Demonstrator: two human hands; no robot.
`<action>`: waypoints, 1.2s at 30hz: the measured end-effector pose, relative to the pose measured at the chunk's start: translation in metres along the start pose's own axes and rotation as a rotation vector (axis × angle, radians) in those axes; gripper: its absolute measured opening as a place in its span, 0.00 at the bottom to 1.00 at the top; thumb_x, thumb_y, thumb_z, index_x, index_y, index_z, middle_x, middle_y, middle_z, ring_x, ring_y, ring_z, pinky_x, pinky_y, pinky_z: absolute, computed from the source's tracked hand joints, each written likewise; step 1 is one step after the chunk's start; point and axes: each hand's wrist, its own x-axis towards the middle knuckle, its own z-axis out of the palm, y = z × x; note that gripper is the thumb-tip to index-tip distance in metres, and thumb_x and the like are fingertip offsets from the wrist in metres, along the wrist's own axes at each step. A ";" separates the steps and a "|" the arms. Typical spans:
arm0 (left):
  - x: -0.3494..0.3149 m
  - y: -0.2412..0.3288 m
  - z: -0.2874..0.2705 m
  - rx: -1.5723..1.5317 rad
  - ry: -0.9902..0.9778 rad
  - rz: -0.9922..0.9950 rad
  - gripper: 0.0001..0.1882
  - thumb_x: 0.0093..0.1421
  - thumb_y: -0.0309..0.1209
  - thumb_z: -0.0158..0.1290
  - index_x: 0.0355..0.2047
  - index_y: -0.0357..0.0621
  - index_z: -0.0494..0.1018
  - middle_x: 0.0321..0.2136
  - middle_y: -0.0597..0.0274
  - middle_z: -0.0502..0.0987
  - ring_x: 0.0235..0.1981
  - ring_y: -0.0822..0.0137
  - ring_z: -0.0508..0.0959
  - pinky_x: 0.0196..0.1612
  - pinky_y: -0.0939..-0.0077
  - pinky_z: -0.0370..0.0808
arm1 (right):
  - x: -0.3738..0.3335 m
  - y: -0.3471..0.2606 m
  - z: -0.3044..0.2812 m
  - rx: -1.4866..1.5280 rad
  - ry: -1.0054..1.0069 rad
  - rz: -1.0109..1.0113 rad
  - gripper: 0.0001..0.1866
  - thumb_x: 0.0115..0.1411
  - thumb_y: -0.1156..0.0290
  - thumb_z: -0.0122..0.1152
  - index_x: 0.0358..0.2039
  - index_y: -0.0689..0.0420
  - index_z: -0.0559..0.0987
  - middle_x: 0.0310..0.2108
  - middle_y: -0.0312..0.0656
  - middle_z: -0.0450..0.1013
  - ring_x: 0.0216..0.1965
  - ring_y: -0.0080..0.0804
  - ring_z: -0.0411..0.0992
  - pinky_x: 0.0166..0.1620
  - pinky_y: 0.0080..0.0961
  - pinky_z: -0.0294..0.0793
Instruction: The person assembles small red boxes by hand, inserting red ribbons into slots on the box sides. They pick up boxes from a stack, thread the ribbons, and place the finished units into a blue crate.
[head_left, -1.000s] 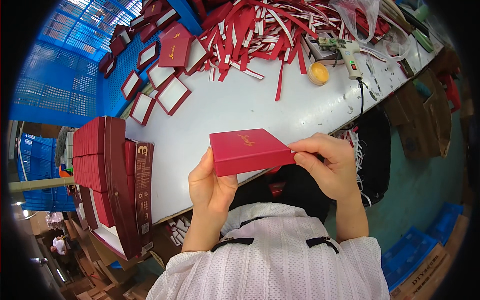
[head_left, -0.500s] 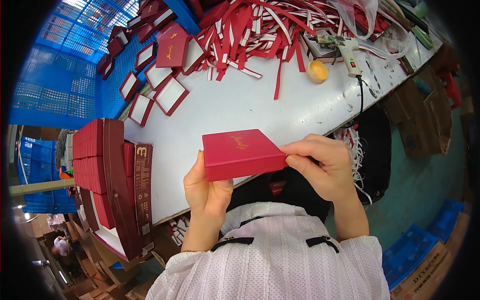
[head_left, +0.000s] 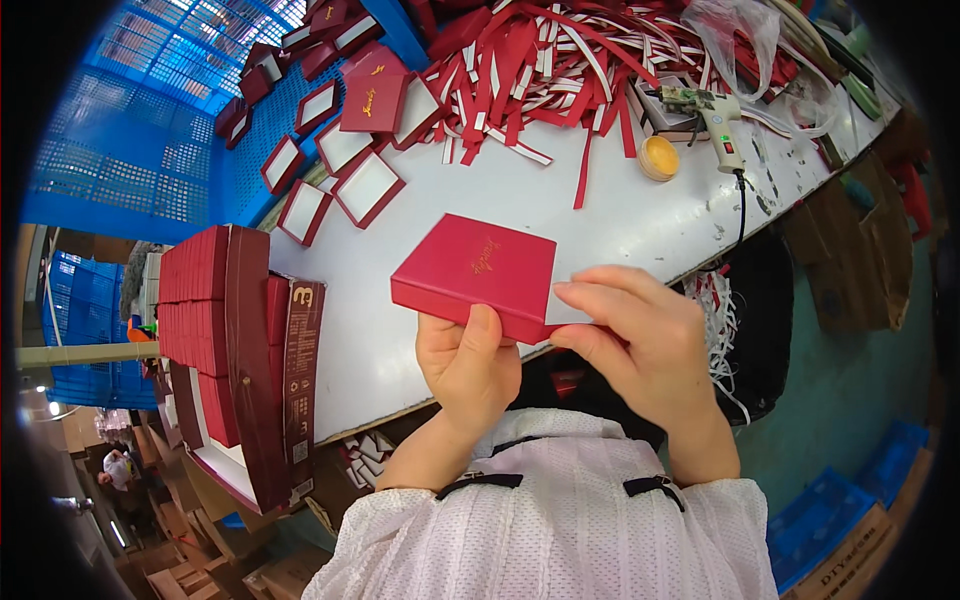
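A flat red box [head_left: 480, 265] with gold lettering on top is held over the near part of the table, tilted. My left hand [head_left: 465, 365] grips it from below, the thumb against its front side and the other fingers partly hidden underneath. At the box's right edge is my right hand [head_left: 645, 335], its thumb and fingers parted. The right thumb tip lies close to the near right corner of the box; whether it touches is hard to tell.
A white table [head_left: 400, 375] bears a heap of red and white ribbons [head_left: 540, 75], a glue gun [head_left: 718, 125] and a round yellow tin [head_left: 658, 158]. Open box halves [head_left: 368, 188] lie at the far left. A carton [head_left: 245, 370] of stacked red boxes stands left.
The box has turned and tipped so more of its top shows. My left thumb has come round to its front, and my right fingers have spread apart from its corner.
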 end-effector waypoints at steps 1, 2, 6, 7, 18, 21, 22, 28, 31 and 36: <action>0.001 0.002 -0.002 -0.091 0.047 -0.066 0.13 0.57 0.30 0.40 0.42 0.38 0.61 0.39 0.55 0.68 0.41 0.63 0.69 0.44 0.66 0.67 | 0.000 0.003 -0.004 -0.066 -0.041 0.018 0.11 0.40 0.75 0.61 0.28 0.61 0.75 0.20 0.42 0.70 0.18 0.30 0.68 0.22 0.19 0.66; 0.003 0.007 -0.006 -0.181 0.094 -0.131 0.14 0.57 0.31 0.40 0.42 0.38 0.61 0.40 0.54 0.68 0.42 0.62 0.69 0.44 0.65 0.67 | 0.001 0.005 -0.009 -0.132 -0.083 0.035 0.12 0.40 0.75 0.61 0.29 0.62 0.75 0.20 0.42 0.71 0.18 0.29 0.68 0.22 0.18 0.65; 0.015 0.022 -0.024 -0.560 0.096 -0.313 0.14 0.58 0.32 0.37 0.40 0.34 0.62 0.41 0.48 0.67 0.44 0.57 0.68 0.47 0.58 0.66 | -0.005 0.022 -0.021 0.233 -0.189 0.211 0.11 0.45 0.77 0.57 0.32 0.59 0.75 0.19 0.41 0.70 0.16 0.25 0.67 0.21 0.18 0.65; 0.016 0.023 -0.023 -0.675 0.099 -0.351 0.14 0.58 0.32 0.37 0.40 0.33 0.62 0.41 0.47 0.67 0.44 0.56 0.68 0.47 0.57 0.66 | -0.003 0.020 -0.020 0.292 -0.147 0.257 0.10 0.47 0.79 0.54 0.33 0.60 0.75 0.16 0.38 0.69 0.16 0.18 0.65 0.20 0.14 0.62; 0.009 0.018 -0.028 -1.126 0.080 -0.603 0.20 0.58 0.38 0.36 0.40 0.30 0.61 0.42 0.42 0.65 0.46 0.51 0.66 0.48 0.51 0.63 | 0.000 0.019 -0.012 0.412 -0.106 0.407 0.11 0.47 0.80 0.52 0.34 0.62 0.75 0.18 0.37 0.70 0.16 0.15 0.64 0.19 0.12 0.63; 0.007 0.013 -0.017 -1.082 0.156 -0.555 0.21 0.57 0.41 0.39 0.42 0.33 0.61 0.43 0.46 0.65 0.46 0.55 0.66 0.49 0.56 0.63 | -0.004 0.017 -0.011 0.374 -0.072 0.369 0.11 0.47 0.79 0.53 0.34 0.62 0.74 0.19 0.38 0.71 0.16 0.17 0.66 0.20 0.13 0.64; 0.003 0.003 -0.019 -0.822 0.082 -0.418 0.21 0.57 0.41 0.39 0.42 0.34 0.60 0.43 0.48 0.65 0.45 0.56 0.66 0.48 0.58 0.64 | -0.006 0.016 -0.008 0.353 -0.058 0.343 0.10 0.47 0.79 0.54 0.34 0.62 0.74 0.19 0.39 0.71 0.16 0.19 0.67 0.20 0.13 0.64; 0.001 -0.021 -0.003 -0.045 0.106 -0.139 0.16 0.59 0.37 0.37 0.43 0.40 0.59 0.42 0.57 0.66 0.43 0.64 0.68 0.45 0.68 0.67 | -0.007 0.012 -0.005 0.159 -0.126 0.222 0.09 0.45 0.77 0.56 0.30 0.61 0.75 0.18 0.44 0.70 0.16 0.29 0.68 0.21 0.18 0.65; 0.011 0.000 -0.003 -0.468 0.124 -0.353 0.15 0.60 0.35 0.35 0.40 0.36 0.61 0.40 0.55 0.68 0.42 0.62 0.69 0.45 0.69 0.68 | -0.010 0.023 -0.019 0.162 -0.008 0.320 0.09 0.45 0.79 0.56 0.30 0.60 0.76 0.18 0.42 0.70 0.18 0.23 0.68 0.21 0.17 0.64; 0.009 0.007 -0.007 -0.779 0.230 -0.484 0.15 0.60 0.34 0.34 0.38 0.33 0.62 0.39 0.49 0.68 0.40 0.57 0.71 0.41 0.65 0.73 | -0.005 0.026 -0.010 0.223 0.079 0.264 0.10 0.46 0.81 0.54 0.32 0.61 0.75 0.19 0.40 0.71 0.19 0.20 0.67 0.23 0.14 0.65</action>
